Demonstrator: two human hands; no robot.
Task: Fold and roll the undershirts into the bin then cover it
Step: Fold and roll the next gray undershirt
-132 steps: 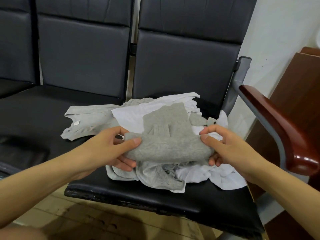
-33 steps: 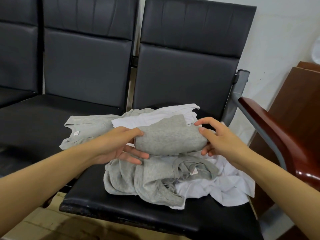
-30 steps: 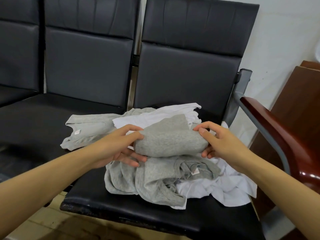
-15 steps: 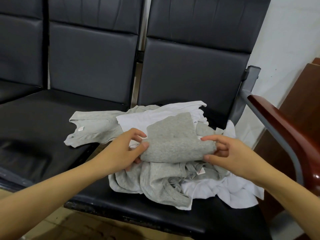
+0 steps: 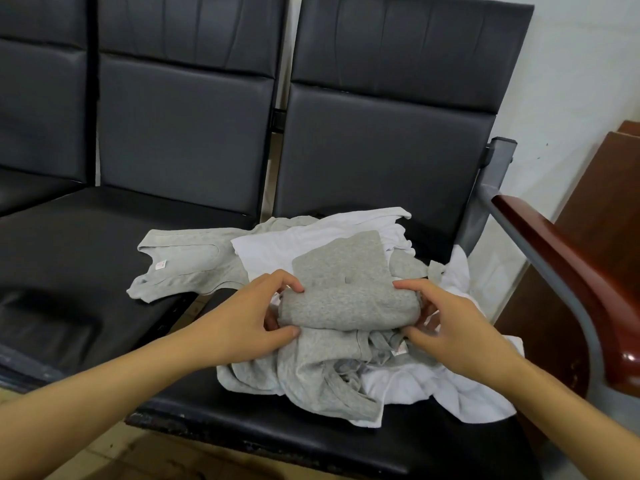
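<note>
A half-rolled grey undershirt (image 5: 346, 299) lies on top of a heap of grey and white undershirts (image 5: 322, 372) on the black chair seat. Its free flap lies flat behind the roll. My left hand (image 5: 249, 317) grips the roll's left end, thumb below and fingers over the top. My right hand (image 5: 446, 320) grips the right end the same way. Another grey undershirt (image 5: 187, 261) lies spread out to the left. No bin or cover is in view.
The heap lies on the right seat (image 5: 311, 441) of a row of black padded chairs. A wooden armrest on a grey metal frame (image 5: 568, 265) runs along the right. Brown wooden furniture (image 5: 595, 188) stands against the white wall behind it.
The roll had been lifted and held between both hands; now it is back down on the heap. Part of it has come unrolled, so a flat flap shows behind it.
</note>
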